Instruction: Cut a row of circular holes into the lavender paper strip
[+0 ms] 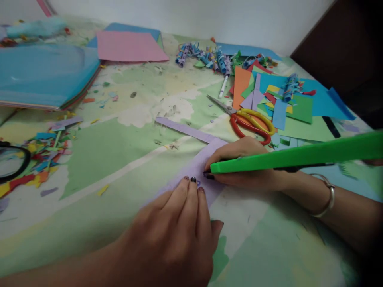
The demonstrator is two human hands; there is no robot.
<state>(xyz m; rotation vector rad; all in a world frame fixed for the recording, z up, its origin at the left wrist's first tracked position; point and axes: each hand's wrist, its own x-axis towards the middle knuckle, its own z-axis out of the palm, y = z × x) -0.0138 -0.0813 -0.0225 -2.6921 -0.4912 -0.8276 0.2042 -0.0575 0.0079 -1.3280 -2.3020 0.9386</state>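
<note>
pressing lilac paper (190,167) to the desk (113,159) with the left hand (179,231), palm down on a forearm slanting in from the lower left. holding its fingers straight and side by side, with the thumb showing at the right; laid open and flat, gripping nothing. bending the right hand (248,149) into a writing-like pinch just beside, low over the paper, on a forearm slanting in from the right with a bangle (332,193) around the wrist. closing thumb and forefinger there on the lower end of a green stick (293,156), long and wider toward the edge of view; cannot tell what kind. covering part of the paper with both hands. looking pale, thin and flat, with a small blue loop (199,183) beside the left fingertips. meeting a narrow lilac strip (184,128) at the far end; cannot tell if joined or only touching. resting just beyond the right hand: scissors (235,113) with red and yellow handles. lying farther off: colored sheets (302,107), scraps (46,136) and a blue stack (44,75).
</note>
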